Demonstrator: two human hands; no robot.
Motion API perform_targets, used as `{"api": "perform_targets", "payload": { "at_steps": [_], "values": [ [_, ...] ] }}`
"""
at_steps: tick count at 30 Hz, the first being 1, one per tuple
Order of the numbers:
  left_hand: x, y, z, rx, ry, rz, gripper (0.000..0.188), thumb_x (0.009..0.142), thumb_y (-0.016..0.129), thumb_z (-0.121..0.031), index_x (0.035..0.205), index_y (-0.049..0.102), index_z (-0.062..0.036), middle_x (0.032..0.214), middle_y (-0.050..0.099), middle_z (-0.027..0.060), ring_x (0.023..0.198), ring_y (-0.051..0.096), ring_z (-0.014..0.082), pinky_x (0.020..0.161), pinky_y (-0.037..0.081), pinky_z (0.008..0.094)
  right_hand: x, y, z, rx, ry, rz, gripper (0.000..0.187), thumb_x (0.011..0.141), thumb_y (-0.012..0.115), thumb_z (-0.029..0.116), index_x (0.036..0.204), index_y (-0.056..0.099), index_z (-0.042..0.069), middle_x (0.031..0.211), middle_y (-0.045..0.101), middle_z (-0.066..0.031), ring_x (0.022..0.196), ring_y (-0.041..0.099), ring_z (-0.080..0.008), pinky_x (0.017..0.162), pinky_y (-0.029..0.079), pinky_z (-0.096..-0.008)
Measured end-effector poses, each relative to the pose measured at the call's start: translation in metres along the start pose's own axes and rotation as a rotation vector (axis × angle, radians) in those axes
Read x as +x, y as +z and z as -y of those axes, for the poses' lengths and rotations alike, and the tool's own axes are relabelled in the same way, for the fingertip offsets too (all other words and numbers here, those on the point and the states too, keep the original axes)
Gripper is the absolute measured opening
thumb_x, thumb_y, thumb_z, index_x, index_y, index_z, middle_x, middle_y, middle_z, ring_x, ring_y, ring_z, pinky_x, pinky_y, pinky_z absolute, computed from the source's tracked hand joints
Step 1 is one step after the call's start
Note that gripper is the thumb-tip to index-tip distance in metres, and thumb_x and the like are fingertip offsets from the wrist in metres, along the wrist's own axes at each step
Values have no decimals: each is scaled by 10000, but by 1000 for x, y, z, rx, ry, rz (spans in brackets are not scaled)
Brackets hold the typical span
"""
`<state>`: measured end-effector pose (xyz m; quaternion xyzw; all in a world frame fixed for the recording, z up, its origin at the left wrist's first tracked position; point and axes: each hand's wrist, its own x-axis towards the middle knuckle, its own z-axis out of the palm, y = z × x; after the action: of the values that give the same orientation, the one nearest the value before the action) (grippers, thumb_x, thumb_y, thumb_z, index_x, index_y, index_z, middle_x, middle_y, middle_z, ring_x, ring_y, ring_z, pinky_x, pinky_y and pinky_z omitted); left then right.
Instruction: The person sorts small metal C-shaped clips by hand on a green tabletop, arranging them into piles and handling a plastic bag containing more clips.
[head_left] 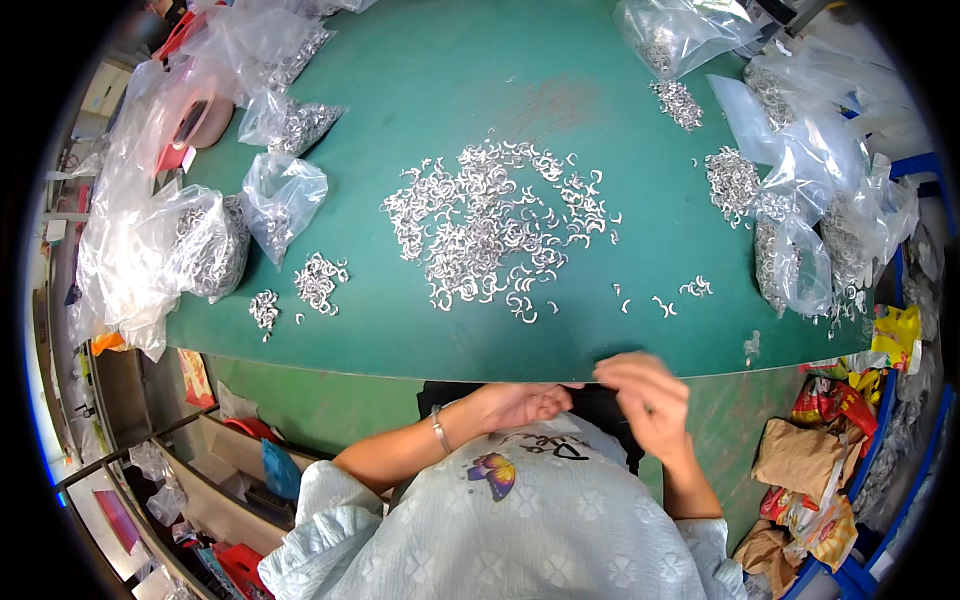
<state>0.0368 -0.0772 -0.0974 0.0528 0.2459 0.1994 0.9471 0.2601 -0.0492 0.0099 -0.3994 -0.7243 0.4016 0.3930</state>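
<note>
My left hand [525, 405] is just below the table's near edge, palm turned up and fingers curled in. Whatever it may hold is too small or hidden to make out. My right hand [650, 398] hovers at the same edge, a short way to the right, its bent fingers pointing left and smeared by motion. Beyond both hands, a wide heap of small silvery crescent-shaped pieces [470, 225] is spread over the green table [450, 90]. A few loose crescents [664, 307] lie nearer my right hand. Two small piles [320, 284] sit at the left front.
Clear plastic bags [208, 245] of such pieces line the table's left side. More bags [790, 255] stand at the right, beside loose piles [732, 184]. Open drawers [215, 465] are at lower left. A brown paper bag [800, 455] and coloured packets lie on a blue-framed rack at right.
</note>
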Motion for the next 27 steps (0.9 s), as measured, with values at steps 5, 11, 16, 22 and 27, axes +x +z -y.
{"api": "perform_targets", "payload": {
  "at_steps": [5, 11, 16, 22, 27],
  "values": [
    [-42, 20, -3, 418, 102, -381, 296, 1046, 467, -182, 1251, 595, -12, 999, 597, 36, 891, 536, 95, 769, 446, 235, 33, -7, -15, -478, 61, -246, 279, 779, 724, -9, 1056, 692, 10, 1000, 627, -117, 925, 554, -285, 820, 437, -372],
    [-85, 31, -13, 533, 158, -344, 276, 1032, 460, -87, 1234, 613, 23, 972, 615, 45, 866, 554, 107, 750, 457, 240, 57, 1, -22, -608, -2, -144, 324, 789, 746, 86, 1101, 669, 41, 1042, 604, -82, 953, 540, -271, 803, 395, -384],
    [-104, 63, -60, 590, 273, -258, 265, 1005, 470, -11, 1214, 620, 49, 1009, 671, 108, 837, 602, 136, 758, 492, 270, 52, -17, -28, -619, 28, -239, 256, 787, 736, 60, 1037, 689, 29, 1028, 620, -83, 952, 550, -272, 815, 397, -382],
    [-54, 98, -133, 340, 442, -313, 350, 1002, 451, -31, 1315, 491, 122, 1306, 562, 244, 1251, 547, 313, 1091, 440, 404, 35, -43, -40, -623, 79, -440, 177, 819, 689, 21, 996, 691, 12, 1032, 640, -92, 990, 562, -282, 866, 404, -374],
    [68, 144, -215, 344, 547, -327, 345, 1016, 429, -75, 1254, 471, 171, 1297, 530, 269, 1249, 533, 331, 1115, 418, 387, 25, -57, -54, -478, 174, -539, 205, 933, 552, 100, 1042, 671, -27, 1110, 608, -162, 1063, 538, -321, 951, 417, -404]
  ]
}}
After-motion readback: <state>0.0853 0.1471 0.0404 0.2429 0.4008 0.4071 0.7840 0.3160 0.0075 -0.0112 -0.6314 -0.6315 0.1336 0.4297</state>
